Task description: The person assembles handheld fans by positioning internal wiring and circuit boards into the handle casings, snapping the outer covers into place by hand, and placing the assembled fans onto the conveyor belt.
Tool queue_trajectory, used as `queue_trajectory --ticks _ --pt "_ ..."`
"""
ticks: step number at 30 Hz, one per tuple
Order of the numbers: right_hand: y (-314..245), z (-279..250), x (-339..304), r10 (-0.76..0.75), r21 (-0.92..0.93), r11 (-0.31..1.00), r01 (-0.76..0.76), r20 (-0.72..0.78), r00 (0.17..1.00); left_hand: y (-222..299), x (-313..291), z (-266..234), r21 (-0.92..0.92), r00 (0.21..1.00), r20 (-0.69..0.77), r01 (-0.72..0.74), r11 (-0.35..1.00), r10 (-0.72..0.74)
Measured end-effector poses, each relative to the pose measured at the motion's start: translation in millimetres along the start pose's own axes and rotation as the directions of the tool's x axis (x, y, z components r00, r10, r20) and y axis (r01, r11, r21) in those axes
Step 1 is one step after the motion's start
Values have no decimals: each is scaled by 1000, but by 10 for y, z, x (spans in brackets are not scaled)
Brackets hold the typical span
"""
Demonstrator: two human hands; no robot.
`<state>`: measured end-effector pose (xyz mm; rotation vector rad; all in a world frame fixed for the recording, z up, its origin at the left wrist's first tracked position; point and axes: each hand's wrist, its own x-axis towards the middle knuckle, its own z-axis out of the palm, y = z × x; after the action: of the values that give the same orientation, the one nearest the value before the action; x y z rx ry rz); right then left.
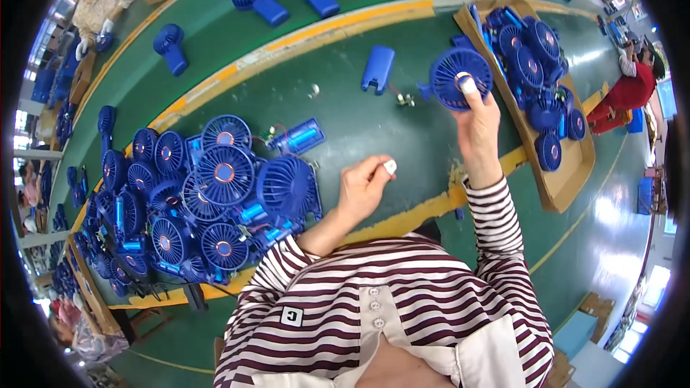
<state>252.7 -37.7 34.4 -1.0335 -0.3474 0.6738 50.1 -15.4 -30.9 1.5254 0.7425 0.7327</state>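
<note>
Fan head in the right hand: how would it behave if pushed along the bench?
The fan head is probably stiff; its cage looks like moulded plastic. Those thin, spaced ribs may crack if pressed hard. Its round outline suggests it could roll if stood on edge.

Bright glare on floor [605,210], fisheye-curved edges
</note>
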Motion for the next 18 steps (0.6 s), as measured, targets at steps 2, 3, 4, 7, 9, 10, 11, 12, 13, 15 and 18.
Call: queue_trajectory --ticks 2,3,4,7,9,10,11,12,13,15,18 --pt "-20 -370 -195 71 -8 997 -72 -48 996 15 -11 7 9 998 -27 -60 998 61" --pt "-32 -515 -284 63 -29 997 -65 -61 996 66 -7 -3 58 997 -14 -79 995 80" --pt "-54 -673 -381 115 -11 993 -116 -61 991 105 11 1 152 985 -29 -165 974 171" --pt "-155 -985 -558 241 115 962 -247 64 969 278 199 17 296 889 145 -457 839 433" --pt "-205 -898 -653 311 190 931 -311 31 950 377 286 123 287 843 344 -513 809 413" --pt "-244 -767 -692 306 193 932 -308 40 951 387 286 200 278 834 392 -509 815 387" --pt "-332 -590 -718 293 196 935 -296 46 955 409 305 277 263 818 443 -509 820 366" --pt "-386 -462 -711 286 204 929 -309 136 949 329 306 313 247 786 513 -520 818 344" --pt "-440 -299 -708 246 194 941 -277 168 955 312 292 349 198 768 578 -459 866 275" --pt "-548 -132 -640 231 171 945 -277 249 941 328 273 393 109 711 676 -359 927 196" --pt "-605 73 -398 203 184 949 -256 263 943 359 212 349 -95 660 751 93 991 10"
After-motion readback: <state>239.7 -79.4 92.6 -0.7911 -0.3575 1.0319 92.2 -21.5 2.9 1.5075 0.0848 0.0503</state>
